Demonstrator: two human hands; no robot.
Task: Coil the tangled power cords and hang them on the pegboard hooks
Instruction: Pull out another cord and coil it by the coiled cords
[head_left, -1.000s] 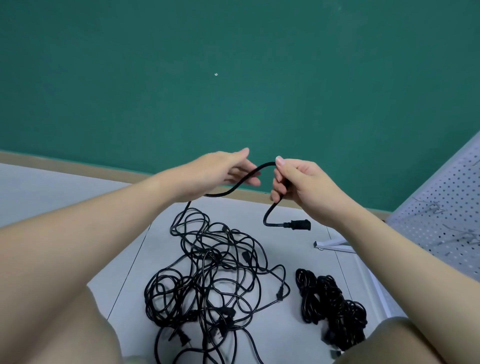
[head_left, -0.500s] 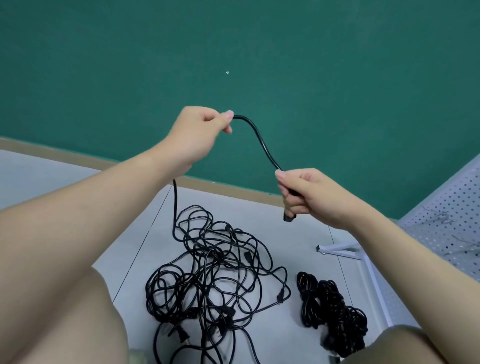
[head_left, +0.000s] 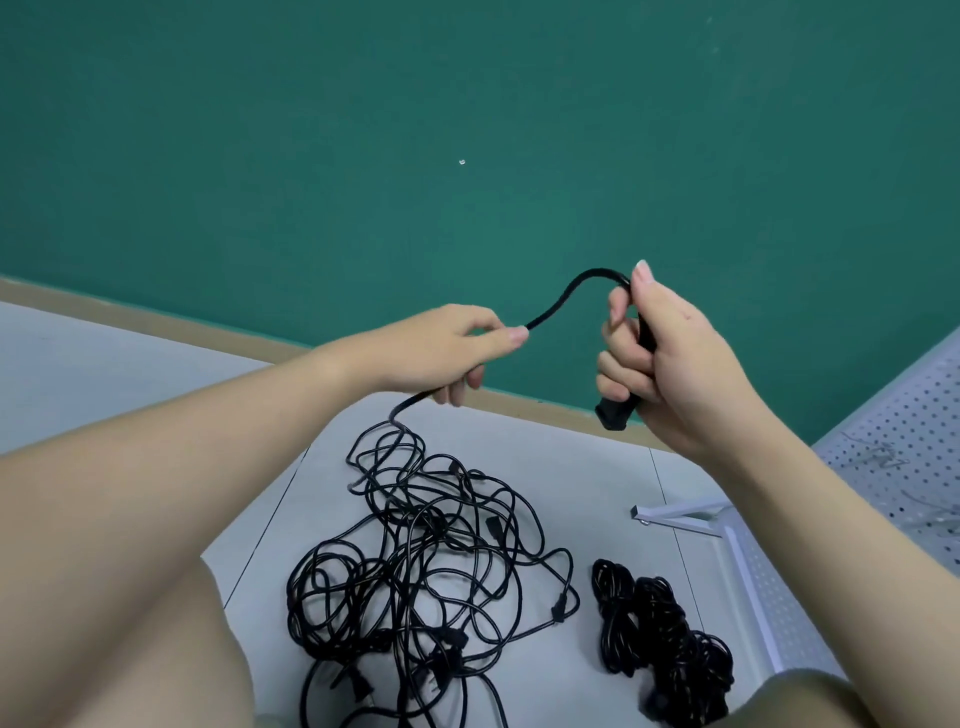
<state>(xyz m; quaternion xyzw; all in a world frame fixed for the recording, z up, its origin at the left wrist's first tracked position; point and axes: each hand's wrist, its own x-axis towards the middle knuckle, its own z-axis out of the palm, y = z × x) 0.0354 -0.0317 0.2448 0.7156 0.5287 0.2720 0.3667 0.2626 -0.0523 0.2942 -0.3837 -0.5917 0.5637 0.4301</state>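
At the bottom of the head view, a person's bare knees frame a pale grey floor (head_left: 597, 483) where a loose tangle of black power cords (head_left: 431, 561) sprawls between them. Just to its right, apart from the tangle, a tighter bundle of black cord (head_left: 660, 639) lies in a dark heap. Farther right, a white pegboard (head_left: 893, 467) leans at an angle, its white metal foot (head_left: 675, 517) resting on the floor.

Above the tangle, both hands are raised and hold a single black cord (head_left: 566, 293) that arches between them. The left hand (head_left: 441, 348) has its grip curled round the cord, thumb and forefinger pinching it where it leaves the fist, while the rest of the cord drops from under the hand down into the tangle. The right hand (head_left: 670, 358) has its grip wrapped round the cord's end, the thumb pressed at the top of the arch and the black connector (head_left: 615, 413) sticking out below the fingers.

Behind the hands, a tan skirting strip (head_left: 156, 317) runs along the base of a plain green wall (head_left: 363, 130).
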